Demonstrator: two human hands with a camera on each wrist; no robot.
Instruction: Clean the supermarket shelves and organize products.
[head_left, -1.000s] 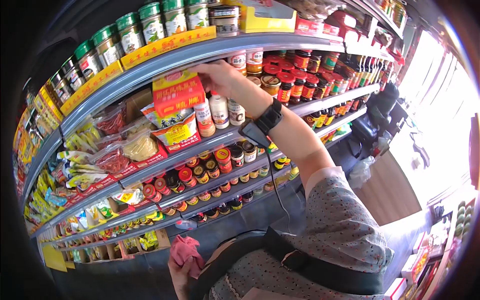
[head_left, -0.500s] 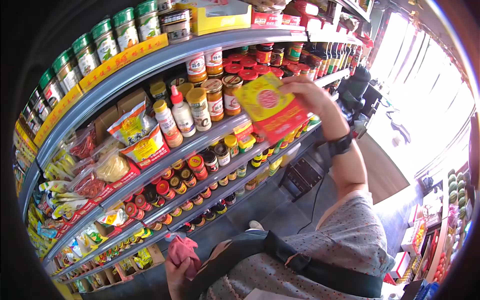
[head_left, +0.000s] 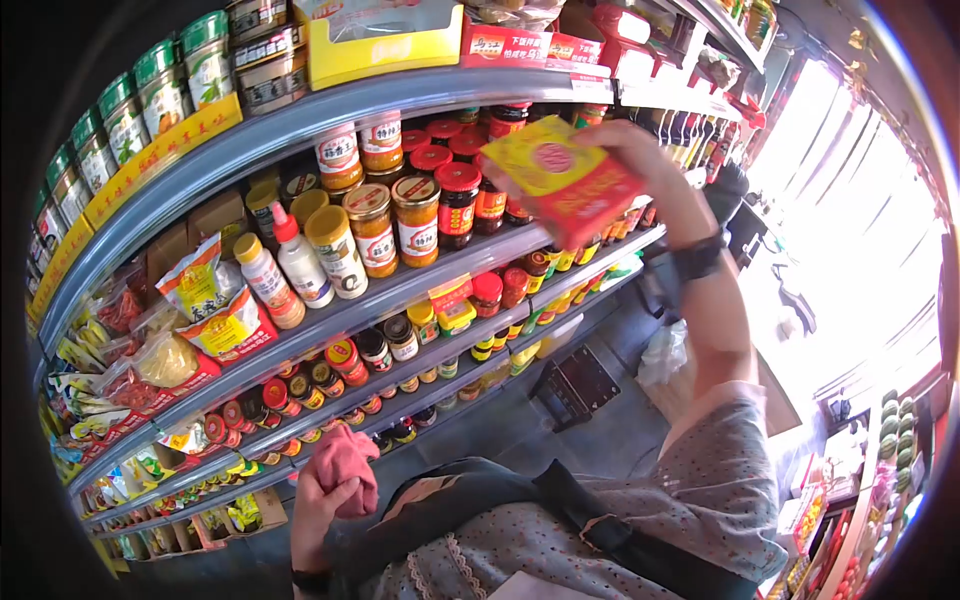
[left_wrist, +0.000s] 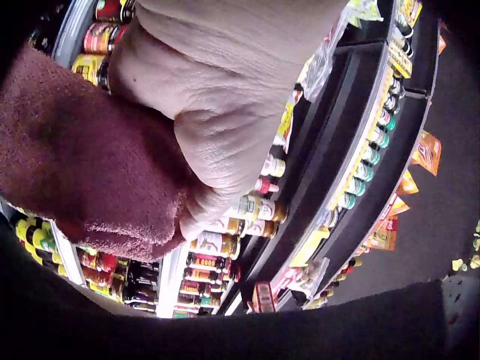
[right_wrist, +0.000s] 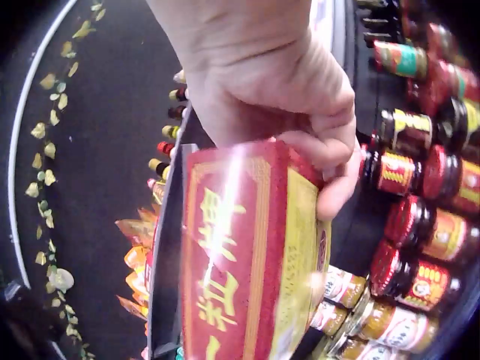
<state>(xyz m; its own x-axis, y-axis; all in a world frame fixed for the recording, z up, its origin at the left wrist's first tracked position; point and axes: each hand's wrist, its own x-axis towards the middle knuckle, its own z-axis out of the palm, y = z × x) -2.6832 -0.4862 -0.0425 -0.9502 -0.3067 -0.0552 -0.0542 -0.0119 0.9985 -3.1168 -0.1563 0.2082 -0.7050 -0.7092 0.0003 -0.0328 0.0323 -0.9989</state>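
My right hand [head_left: 640,165] grips a red and yellow box [head_left: 565,180] by its upper end, in front of the shelf and its red-lidded jars [head_left: 458,200]. In the right wrist view, the fingers of the right hand [right_wrist: 281,97] curl over the edge of the box [right_wrist: 232,255]. Low down by the body, my left hand [head_left: 318,510] holds a bunched pink cloth [head_left: 342,470]. The left wrist view has the left hand [left_wrist: 217,90] curled round the cloth [left_wrist: 82,165], its fingertips partly hidden.
Squeeze bottles [head_left: 300,262], orange-lidded jars [head_left: 372,230] and snack bags [head_left: 228,325] stand on the same curved shelf. Green-capped shakers [head_left: 160,85] line the shelf above. A black crate [head_left: 575,385] and a plastic bag [head_left: 664,352] are on the floor.
The box has come off the shelf in my right hand and moved right, uncovering the bottles behind it. The view has shifted along the shelf; the left hand still holds the cloth.
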